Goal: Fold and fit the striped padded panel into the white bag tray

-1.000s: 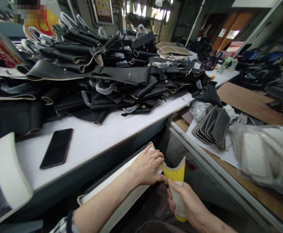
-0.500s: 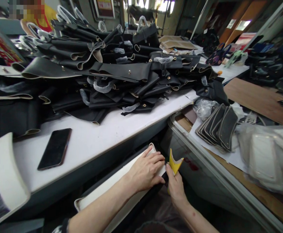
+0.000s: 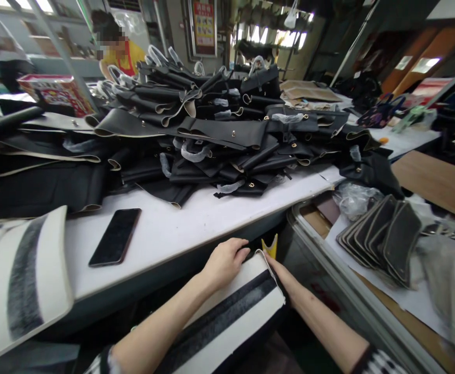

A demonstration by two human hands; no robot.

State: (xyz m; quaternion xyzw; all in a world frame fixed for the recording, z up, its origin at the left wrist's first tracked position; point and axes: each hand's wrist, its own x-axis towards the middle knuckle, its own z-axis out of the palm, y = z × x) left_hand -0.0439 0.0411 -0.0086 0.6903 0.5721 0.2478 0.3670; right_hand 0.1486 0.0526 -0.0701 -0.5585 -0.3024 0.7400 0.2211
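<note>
A white, boxy bag piece (image 3: 233,336) with a dark grey band and dark edges lies tilted across my lap, below the table edge. My left hand (image 3: 227,261) is at its far long edge, fingers curled and thumb close to them; the exact grip is partly hidden. At the piece's right end, my right hand (image 3: 281,274) holds a yellow tool with a V-notched end (image 3: 270,246). Most of that tool and the right fingers are hidden behind the piece's corner.
A phone (image 3: 115,237) and similar white pieces (image 3: 51,270) lie on the white table (image 3: 165,234). Black bags (image 3: 219,132) are heaped behind. To the right, a glass-sided case (image 3: 328,270) carries stacked dark panels (image 3: 383,236) and plastic-wrapped parts (image 3: 451,291). A person (image 3: 124,52) is at back left.
The bag piece has been turned, so its dark band now shows. My left hand has gone from lying flat on it to curled at the far edge. The yellow tool is now behind the corner.
</note>
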